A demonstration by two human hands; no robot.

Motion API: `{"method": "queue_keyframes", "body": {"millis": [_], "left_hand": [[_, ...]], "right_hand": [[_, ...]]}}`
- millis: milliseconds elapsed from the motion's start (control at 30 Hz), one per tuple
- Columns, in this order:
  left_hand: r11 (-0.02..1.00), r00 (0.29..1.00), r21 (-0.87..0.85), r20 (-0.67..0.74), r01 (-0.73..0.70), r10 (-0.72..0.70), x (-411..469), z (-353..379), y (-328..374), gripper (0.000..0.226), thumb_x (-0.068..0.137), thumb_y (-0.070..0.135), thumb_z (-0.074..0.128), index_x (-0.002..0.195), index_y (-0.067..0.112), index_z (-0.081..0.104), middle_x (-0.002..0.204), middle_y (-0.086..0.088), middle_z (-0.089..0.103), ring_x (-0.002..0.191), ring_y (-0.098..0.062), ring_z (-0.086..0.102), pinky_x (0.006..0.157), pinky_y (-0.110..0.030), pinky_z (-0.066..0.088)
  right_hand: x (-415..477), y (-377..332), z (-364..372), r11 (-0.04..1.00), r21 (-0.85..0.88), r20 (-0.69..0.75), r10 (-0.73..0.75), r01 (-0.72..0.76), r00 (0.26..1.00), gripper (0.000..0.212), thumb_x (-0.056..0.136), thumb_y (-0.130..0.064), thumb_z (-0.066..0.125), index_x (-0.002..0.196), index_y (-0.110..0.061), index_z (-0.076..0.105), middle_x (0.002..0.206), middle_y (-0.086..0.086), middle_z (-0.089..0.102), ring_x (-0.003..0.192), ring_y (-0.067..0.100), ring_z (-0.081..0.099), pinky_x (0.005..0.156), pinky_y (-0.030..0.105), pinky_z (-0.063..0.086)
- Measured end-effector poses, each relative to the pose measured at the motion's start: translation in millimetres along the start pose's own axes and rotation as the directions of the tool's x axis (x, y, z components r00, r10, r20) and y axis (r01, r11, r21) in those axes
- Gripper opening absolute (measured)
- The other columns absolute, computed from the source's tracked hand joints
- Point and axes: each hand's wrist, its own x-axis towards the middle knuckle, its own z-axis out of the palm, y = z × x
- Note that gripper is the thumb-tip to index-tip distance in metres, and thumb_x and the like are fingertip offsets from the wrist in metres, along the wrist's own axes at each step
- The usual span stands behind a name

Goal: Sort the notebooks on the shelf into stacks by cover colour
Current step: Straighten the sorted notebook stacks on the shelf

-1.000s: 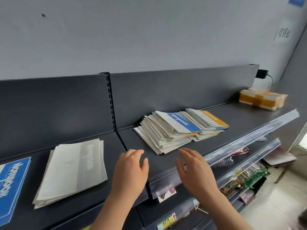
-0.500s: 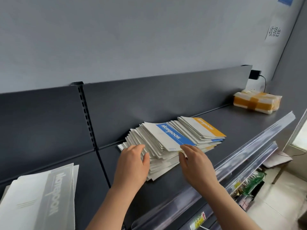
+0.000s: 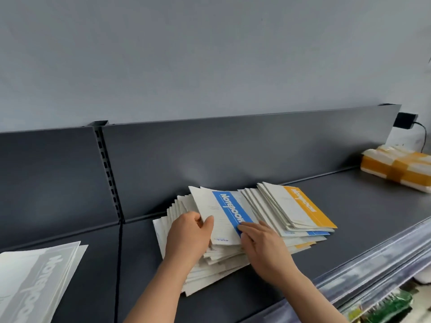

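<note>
Pile of notebooks (image 3: 221, 264): fanned out on the dark shelf (image 3: 349, 229), close to the back panel, at 5 o'clock from the centre of the view.

Blue notebook (image 3: 231, 213): on top of the pile's left half, near-left corner raised.

Left hand (image 3: 189, 236): fingers hold that corner, thumb on the cover, the rest underneath (hidden by the cover).

Right hand (image 3: 265, 245): fingers (image 3: 243, 227) loosely extended, tips resting on the near end of the blue band, enclosing nothing.

Orange notebook (image 3: 303, 206): tops the pile's right half, at 3 o'clock of the blue one, clear of both hands.

Grey notebooks (image 3: 35, 276): separate stack at 8 o'clock of the pile, well apart.

Wrapped bundle (image 3: 396, 166): at 2 o'clock, near the shelf's far end.
</note>
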Motion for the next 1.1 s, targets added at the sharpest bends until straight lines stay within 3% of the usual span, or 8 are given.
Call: {"method": "queue_keyframes", "body": {"millis": [200,367,467,667,867,1000,1100], "left_hand": [[0.991,0.988,0.015,-0.077,0.134,-0.132,-4,10,4,0.012,0.087,0.028,0.056,0.083,0.017,0.053,0.077,0.007,0.062,0.065,-0.012,0.058,0.049,-0.024,0.036],[0.979,0.971,-0.102,-0.145,0.176,-0.190,-11,9,6,0.010,0.086,0.020,0.054,0.086,0.011,0.049,0.079,0.003,0.059,0.066,-0.013,0.056,0.048,-0.025,0.036],[0.973,0.960,-0.127,-0.181,0.193,-0.214,-13,10,9,0.011,0.085,0.018,0.055,0.086,0.010,0.048,0.077,0.004,0.056,0.066,-0.012,0.053,0.049,-0.027,0.037],[0.968,0.961,-0.136,-0.152,0.210,-0.230,-16,11,2,0.019,0.079,0.029,0.066,0.095,0.019,0.059,0.092,0.009,0.066,0.083,-0.010,0.063,0.064,-0.030,0.052],[0.957,0.965,-0.192,-0.106,0.218,-0.242,-21,10,-1,0.014,0.082,0.023,0.066,0.096,0.020,0.067,0.094,0.010,0.071,0.083,-0.011,0.067,0.071,-0.034,0.057],[0.948,0.969,-0.229,-0.064,0.220,-0.240,-22,7,0,0.015,0.085,0.016,0.062,0.097,0.024,0.067,0.100,0.012,0.071,0.086,-0.009,0.066,0.064,-0.024,0.053],[0.951,0.969,-0.220,-0.067,0.219,-0.238,-23,6,0,0.018,0.085,0.016,0.060,0.099,0.028,0.065,0.102,0.013,0.069,0.089,-0.010,0.065,0.069,-0.028,0.055]], "right_hand": [[4,21,0,0.983,0.131,-0.011,-0.128,0.128,0.992,0.041,0.093,-0.032,0.033,0.121,-0.022,0.062,0.127,-0.014,0.058,0.118,-0.001,0.047,0.116,0.024,0.020],[5,28,6,0.999,0.032,-0.099,-0.040,0.043,0.994,0.039,0.093,-0.032,0.031,0.107,-0.017,0.064,0.111,-0.006,0.065,0.105,0.013,0.057,0.114,0.030,0.023],[6,28,7,0.997,0.012,-0.084,-0.082,0.083,0.993,0.035,0.093,-0.029,0.032,0.102,-0.017,0.063,0.103,-0.005,0.066,0.098,0.015,0.059,0.111,0.024,0.022],[5,27,4,0.986,0.077,-0.027,-0.144,0.146,0.989,0.044,0.093,-0.031,0.030,0.128,-0.019,0.054,0.127,-0.009,0.058,0.116,0.007,0.052,0.112,0.016,0.010],[3,27,0,0.978,0.116,0.003,-0.172,0.171,0.985,0.036,0.098,-0.023,0.037,0.132,-0.020,0.049,0.134,-0.009,0.053,0.120,0.006,0.048,0.111,0.013,0.006],[2,25,1,0.974,0.141,0.005,-0.181,0.178,0.984,0.035,0.098,-0.022,0.038,0.132,-0.020,0.049,0.134,-0.009,0.053,0.121,0.006,0.047,0.113,0.014,0.007],[1,24,2,0.973,0.146,-0.003,-0.183,0.181,0.983,0.038,0.097,-0.024,0.034,0.131,-0.020,0.049,0.134,-0.009,0.052,0.122,0.006,0.047,0.114,0.017,0.009]]}}
